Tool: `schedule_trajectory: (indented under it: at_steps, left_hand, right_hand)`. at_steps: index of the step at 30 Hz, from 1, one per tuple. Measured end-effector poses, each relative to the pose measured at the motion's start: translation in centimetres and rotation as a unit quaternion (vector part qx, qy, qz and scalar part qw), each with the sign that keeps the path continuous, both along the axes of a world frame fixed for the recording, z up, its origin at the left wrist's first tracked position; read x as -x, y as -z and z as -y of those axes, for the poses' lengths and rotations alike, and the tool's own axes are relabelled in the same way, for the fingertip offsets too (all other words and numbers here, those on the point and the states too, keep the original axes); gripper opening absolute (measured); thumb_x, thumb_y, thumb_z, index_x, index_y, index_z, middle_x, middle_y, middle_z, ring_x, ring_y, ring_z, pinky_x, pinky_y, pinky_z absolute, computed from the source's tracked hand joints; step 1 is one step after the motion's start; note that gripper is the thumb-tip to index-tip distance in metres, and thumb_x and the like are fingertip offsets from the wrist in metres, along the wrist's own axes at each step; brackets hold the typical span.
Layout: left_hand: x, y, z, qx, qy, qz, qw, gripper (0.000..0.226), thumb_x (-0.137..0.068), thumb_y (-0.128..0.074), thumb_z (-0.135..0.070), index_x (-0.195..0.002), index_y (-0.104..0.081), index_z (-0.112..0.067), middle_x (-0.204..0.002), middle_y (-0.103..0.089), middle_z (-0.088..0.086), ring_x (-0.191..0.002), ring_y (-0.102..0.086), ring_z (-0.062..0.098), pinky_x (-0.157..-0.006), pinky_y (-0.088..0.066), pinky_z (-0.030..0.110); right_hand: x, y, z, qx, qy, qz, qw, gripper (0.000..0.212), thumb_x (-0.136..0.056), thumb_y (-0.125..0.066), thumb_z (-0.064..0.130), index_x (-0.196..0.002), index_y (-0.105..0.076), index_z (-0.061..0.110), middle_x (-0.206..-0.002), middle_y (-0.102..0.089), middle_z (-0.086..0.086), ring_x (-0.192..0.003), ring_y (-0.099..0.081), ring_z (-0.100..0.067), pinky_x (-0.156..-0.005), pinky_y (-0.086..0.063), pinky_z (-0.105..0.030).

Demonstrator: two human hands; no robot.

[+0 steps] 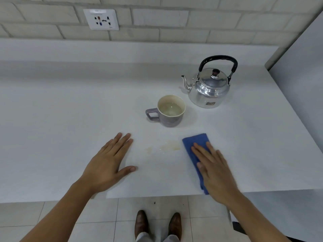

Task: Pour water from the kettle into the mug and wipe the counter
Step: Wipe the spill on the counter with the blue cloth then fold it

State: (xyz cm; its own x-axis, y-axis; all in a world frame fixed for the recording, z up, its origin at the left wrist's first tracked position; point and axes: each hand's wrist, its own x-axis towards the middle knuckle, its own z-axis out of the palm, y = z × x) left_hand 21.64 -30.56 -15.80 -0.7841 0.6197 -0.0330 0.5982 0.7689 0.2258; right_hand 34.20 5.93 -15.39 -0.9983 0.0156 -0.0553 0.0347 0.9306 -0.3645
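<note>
- Your right hand (214, 169) lies flat on the blue cloth (195, 145), fingers (201, 150) stretched out and pressing it to the tabletop (70, 110), gripping nothing.
- Your left hand (109, 165) rests palm down on the bare tabletop, fingers spread wide and holding nothing.
- Between your hands sits a small wet stain (170, 145), just left of the cloth.
- The mug (168, 110) stands upright beyond the stain, water inside, handle pointing left.
- The kettle (209, 84) stands behind the mug to the right, lid on, spout aimed left.
</note>
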Motion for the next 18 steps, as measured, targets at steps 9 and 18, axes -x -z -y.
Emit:
schedule_trajectory:
  at_steps: [9, 18]
  left_hand:
    - [-0.2, -0.1, -0.2, -0.006, -0.005, -0.007, 1.0, 0.091, -0.097, -0.031, -0.079, -0.167, -0.006, -0.025, -0.175, 0.003, -0.012, -0.161, 0.01, 0.009, -0.128, -0.001, 0.031]
    - [-0.2, -0.1, 0.2, -0.014, 0.002, 0.006, 1.0, 0.105, -0.091, -0.032, -0.086, -0.166, 0.002, -0.022, -0.175, 0.009, -0.011, -0.16, 0.015, 0.006, -0.127, 0.007, 0.025]
  right_hand:
    - [4.9, 0.0, 2.3, -0.055, 0.128, 0.006, 0.99, 0.057, -0.108, -0.026, 0.031, -0.161, -0.015, 0.013, -0.17, -0.008, -0.002, -0.156, 0.001, -0.025, -0.125, -0.003, -0.039]
    - [0.3, 0.0, 9.6, -0.051, -0.09, 0.018, 0.994, 0.057, -0.107, -0.015, 0.042, -0.161, -0.014, 0.025, -0.169, -0.003, 0.011, -0.155, 0.009, -0.012, -0.123, -0.003, -0.035]
